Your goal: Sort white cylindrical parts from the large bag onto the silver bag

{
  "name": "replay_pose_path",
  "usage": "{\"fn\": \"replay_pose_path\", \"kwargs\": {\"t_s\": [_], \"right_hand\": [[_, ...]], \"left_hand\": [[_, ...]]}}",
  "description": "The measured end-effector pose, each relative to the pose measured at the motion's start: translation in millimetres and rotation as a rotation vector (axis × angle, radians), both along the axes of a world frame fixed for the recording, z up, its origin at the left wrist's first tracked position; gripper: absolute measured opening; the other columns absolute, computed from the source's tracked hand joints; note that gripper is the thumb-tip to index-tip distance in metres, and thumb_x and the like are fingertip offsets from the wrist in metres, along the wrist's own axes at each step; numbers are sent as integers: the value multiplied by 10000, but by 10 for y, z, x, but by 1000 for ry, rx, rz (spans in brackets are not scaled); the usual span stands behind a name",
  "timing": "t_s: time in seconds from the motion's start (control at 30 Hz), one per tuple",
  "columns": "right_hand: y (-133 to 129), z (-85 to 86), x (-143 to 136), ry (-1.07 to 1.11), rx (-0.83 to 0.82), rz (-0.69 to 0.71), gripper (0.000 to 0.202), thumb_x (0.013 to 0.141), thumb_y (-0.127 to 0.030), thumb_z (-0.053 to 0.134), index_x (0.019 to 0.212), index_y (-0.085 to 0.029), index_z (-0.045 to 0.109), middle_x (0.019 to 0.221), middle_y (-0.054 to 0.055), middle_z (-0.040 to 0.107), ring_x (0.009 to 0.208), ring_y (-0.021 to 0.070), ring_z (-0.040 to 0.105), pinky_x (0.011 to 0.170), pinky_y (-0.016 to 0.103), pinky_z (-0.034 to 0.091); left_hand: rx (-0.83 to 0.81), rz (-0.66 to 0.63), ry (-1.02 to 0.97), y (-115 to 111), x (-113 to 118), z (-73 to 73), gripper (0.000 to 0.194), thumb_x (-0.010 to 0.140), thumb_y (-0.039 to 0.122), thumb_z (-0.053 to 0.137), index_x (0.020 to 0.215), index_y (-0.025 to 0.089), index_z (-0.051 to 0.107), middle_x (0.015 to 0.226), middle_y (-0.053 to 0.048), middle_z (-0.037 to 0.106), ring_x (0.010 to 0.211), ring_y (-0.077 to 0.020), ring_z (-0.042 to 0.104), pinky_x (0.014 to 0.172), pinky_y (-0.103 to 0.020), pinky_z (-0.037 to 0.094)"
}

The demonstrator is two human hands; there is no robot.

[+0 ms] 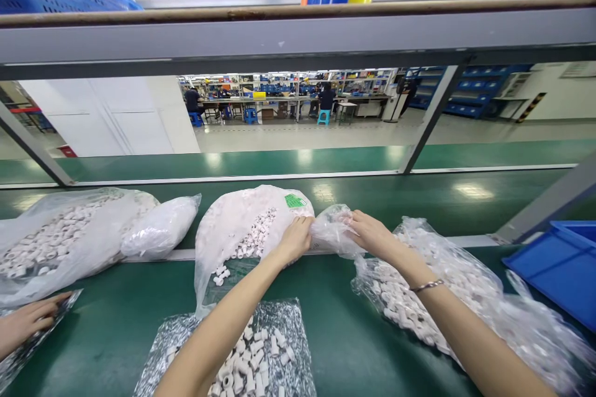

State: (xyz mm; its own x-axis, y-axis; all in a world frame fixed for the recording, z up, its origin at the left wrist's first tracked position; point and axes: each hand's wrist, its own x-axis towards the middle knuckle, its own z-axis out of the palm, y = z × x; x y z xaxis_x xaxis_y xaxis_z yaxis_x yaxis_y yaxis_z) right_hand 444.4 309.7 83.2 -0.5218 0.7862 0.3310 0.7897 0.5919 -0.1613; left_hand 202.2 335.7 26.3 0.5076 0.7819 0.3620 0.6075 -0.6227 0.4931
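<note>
My left hand (pixel 297 239) is closed on the right edge of a large clear plastic bag (pixel 223 214) holding small white tubular fittings, with a green label (pixel 295 201) on top. My right hand (pixel 371 233) pinches a crumpled clear plastic bundle (pixel 336 229) beside it; whether the bundle belongs to the same bag I cannot tell. Below my left forearm, white elbow-like pipe fittings (pixel 254 360) lie loose on a silvery crinkled sheet (pixel 298 347). Under my right forearm rests another clear bag (pixel 395 298) full of white fittings.
A bag of white fittings (pixel 56 236) and a white plastic bundle (pixel 162 226) lie left on the green surface (pixel 121 316). Another person's hand (pixel 30 322) is at far left. A blue bin (pixel 559 267) stands right. A shelf beam (pixel 279 43) crosses above.
</note>
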Motion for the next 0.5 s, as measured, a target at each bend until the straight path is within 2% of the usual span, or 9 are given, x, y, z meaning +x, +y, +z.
{"fn": "replay_pose_path", "kwargs": {"t_s": [0.1,0.17,0.33,0.43,0.5], "right_hand": [[70,-160,-19,4,-68,32,286,826,-176,543,1069,-193,692,1047,129,687,1002,297,618,874,407,509],[71,-204,-33,25,-116,80,285,841,-196,536,1076,-202,696,1083,114,691,1028,284,625,883,388,517],[-22,-98,-91,137,-164,167,334,921,-209,409,1133,-199,667,1215,99,653,1107,245,602,964,365,479],[-73,-51,-138,189,-284,185,312,903,-222,449,1135,-196,656,1111,77,698,980,237,648,897,350,506],[-92,-66,-178,207,-357,172,236,863,-237,519,1031,-190,678,963,64,723,842,237,660,808,348,525]], "left_hand": [[-15,-60,-40,-4,34,-17,531,789,129,483,1319,150,459,1307,-141,544,1247,-267,476,1090,-420,378],[-29,-111,-59,-11,74,-25,644,762,180,548,1385,144,391,1370,-157,504,1291,-279,456,1116,-430,359],[-79,-203,-81,-17,170,-59,941,685,281,686,1490,136,219,1509,-213,354,1389,-350,363,1144,-507,318],[-109,-212,-95,-16,193,-88,1046,677,386,746,1510,139,165,1521,-239,328,1401,-381,342,1138,-550,309],[-121,-214,-107,-21,210,-105,1113,662,473,773,1515,131,145,1517,-254,327,1405,-387,334,1141,-561,299]]}}
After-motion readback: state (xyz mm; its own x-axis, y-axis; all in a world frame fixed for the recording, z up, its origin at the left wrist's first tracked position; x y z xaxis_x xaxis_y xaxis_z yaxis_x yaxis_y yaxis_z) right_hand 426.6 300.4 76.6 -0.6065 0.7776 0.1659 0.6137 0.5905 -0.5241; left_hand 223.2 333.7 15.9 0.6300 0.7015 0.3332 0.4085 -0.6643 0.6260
